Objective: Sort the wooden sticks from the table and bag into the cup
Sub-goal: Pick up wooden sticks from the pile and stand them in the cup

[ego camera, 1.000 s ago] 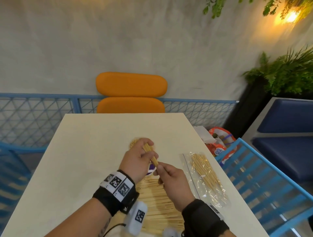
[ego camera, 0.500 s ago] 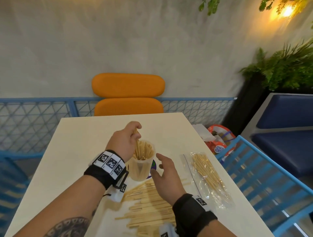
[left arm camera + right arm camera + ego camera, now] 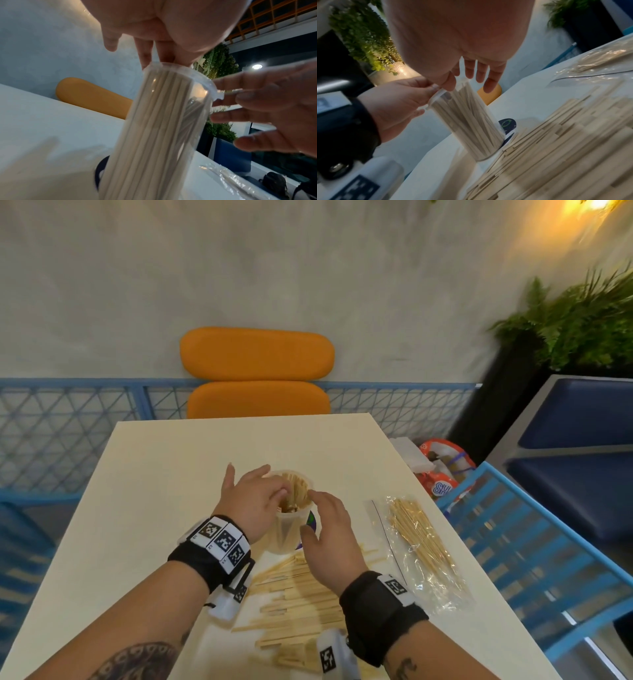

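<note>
A clear plastic cup packed with upright wooden sticks stands mid-table, also seen close in the left wrist view and the right wrist view. My left hand hovers over its left rim, fingers pointing down and touching the stick tops. Against the cup's right rim is my right hand, fingers spread and holding nothing. Loose flat sticks lie piled in front of the cup. To the right lies a clear bag of thin sticks.
The cream table has an orange chair at its far end and blue railing along its right edge. A dark round sticker lies under the cup. A snack bag lies beyond the right edge.
A second ago both hands held sticks together in front of the cup. The left hand then put them down into the cup, and the right hand rose to the cup's right rim.
</note>
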Action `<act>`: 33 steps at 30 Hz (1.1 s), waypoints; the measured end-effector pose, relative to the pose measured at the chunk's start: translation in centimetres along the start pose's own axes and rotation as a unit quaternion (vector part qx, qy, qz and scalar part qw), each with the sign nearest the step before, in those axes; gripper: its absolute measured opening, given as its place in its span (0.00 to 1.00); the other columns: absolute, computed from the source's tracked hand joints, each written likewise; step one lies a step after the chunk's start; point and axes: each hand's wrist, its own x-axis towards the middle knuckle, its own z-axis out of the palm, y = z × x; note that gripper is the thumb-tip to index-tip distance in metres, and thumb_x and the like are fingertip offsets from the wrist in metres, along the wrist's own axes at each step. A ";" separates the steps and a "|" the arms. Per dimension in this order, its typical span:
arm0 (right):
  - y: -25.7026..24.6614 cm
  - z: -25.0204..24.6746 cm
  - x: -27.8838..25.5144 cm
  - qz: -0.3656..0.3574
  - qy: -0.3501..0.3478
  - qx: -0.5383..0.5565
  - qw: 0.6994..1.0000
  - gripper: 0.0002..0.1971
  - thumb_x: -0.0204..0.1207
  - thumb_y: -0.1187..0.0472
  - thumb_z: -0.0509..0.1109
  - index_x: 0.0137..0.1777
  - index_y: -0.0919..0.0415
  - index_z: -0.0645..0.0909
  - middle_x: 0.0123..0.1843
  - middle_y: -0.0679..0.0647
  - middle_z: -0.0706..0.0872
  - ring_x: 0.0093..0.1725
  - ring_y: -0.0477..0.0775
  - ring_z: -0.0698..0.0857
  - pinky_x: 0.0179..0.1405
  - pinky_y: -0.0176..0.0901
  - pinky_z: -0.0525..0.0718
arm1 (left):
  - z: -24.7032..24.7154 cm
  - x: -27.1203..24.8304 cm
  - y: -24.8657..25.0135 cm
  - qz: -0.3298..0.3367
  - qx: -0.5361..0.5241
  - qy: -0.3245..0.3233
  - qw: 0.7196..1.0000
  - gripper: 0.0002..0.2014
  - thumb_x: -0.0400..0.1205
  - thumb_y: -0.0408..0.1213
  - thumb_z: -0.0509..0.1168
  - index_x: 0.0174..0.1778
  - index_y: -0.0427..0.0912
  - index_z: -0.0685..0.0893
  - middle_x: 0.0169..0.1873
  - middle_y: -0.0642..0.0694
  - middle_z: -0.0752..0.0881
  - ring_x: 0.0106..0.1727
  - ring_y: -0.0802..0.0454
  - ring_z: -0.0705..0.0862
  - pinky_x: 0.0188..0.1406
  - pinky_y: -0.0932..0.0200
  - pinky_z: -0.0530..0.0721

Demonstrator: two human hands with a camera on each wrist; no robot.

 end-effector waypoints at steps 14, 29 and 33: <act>0.3 -0.1 1.1 -0.073 -0.042 -0.132 0.988 0.35 0.79 0.71 0.57 0.87 0.51 0.60 0.88 0.44 0.58 0.86 0.54 0.51 0.83 0.44 0.59 | -0.2 -1.1 -0.6 0.033 0.056 -0.055 0.996 0.28 0.89 0.58 0.37 0.82 0.60 0.69 0.85 0.65 0.55 0.88 0.59 0.39 0.84 0.36 0.32; 3.8 -1.7 -5.7 0.080 -0.187 -0.255 0.945 0.13 0.77 0.52 0.71 0.60 0.47 0.88 0.58 0.47 0.86 0.64 0.52 0.80 0.65 0.50 0.81 | 3.8 -10.2 -1.7 -0.244 -0.273 0.088 0.927 0.08 0.86 0.37 0.62 0.52 0.55 0.83 0.52 0.54 0.84 0.47 0.54 0.82 0.52 0.55 0.77; 3.5 -0.7 -8.3 0.034 -0.237 -0.340 0.909 0.20 0.74 0.45 0.75 0.66 0.45 0.85 0.60 0.48 0.82 0.63 0.52 0.76 0.65 0.51 0.79 | 6.3 -12.2 -1.3 -0.256 -0.297 0.035 0.919 0.10 0.85 0.37 0.63 0.46 0.59 0.83 0.50 0.54 0.86 0.49 0.50 0.86 0.56 0.50 0.83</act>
